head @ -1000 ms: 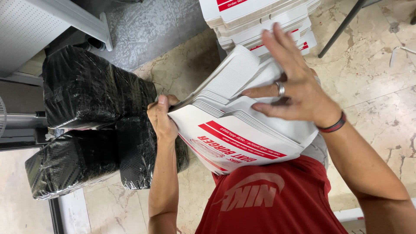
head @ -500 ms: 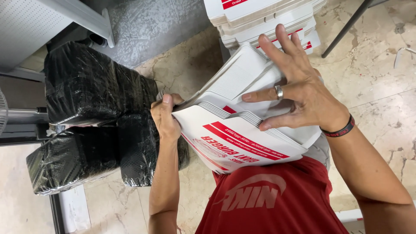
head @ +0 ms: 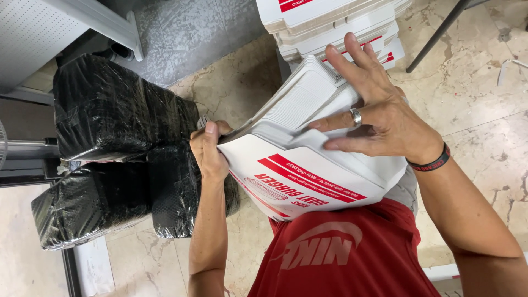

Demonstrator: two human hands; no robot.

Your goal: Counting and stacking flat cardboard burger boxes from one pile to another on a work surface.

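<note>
Flattened white burger cartons [head: 308, 165] with red stripes sit stacked against the red shirt [head: 341, 253]. Left hand [head: 209, 151], at nine o'clock, clamps their edge; right hand [head: 379, 118] presses spread fingers on top. Black-wrapped bundles [head: 110, 148] lie at nine o'clock.

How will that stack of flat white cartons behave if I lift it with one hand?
The stack of flat cartons would probably fan apart: its layers already splay under the right hand. It likely bends somewhat, being thin card. The left hand grips one edge, so it seems light.
</note>
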